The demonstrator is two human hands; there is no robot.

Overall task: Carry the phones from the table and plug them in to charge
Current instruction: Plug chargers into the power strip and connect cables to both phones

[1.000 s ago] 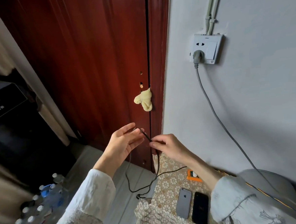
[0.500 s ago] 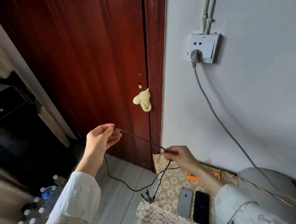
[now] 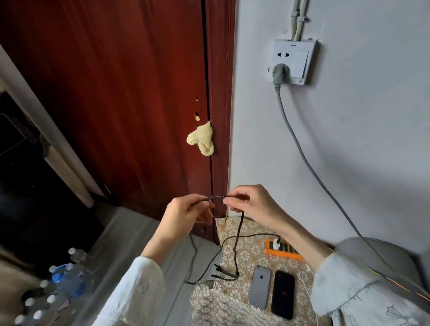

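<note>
Both hands, left (image 3: pixel 184 214) and right (image 3: pixel 252 206), pinched the cable (image 3: pixel 236 240); feeding it toward the plug ends would avoid tangles.

We have one view only, from a wide-angle camera on the person's head, so no second view shares the scene. It looks forward and steeply down toward the foot of the red door (image 3: pixel 117 98). The two hands come up from the lower edge, close to the lens, right of the door's middle. The wall socket (image 3: pixel 294 63) sits high, right of the door.
</note>
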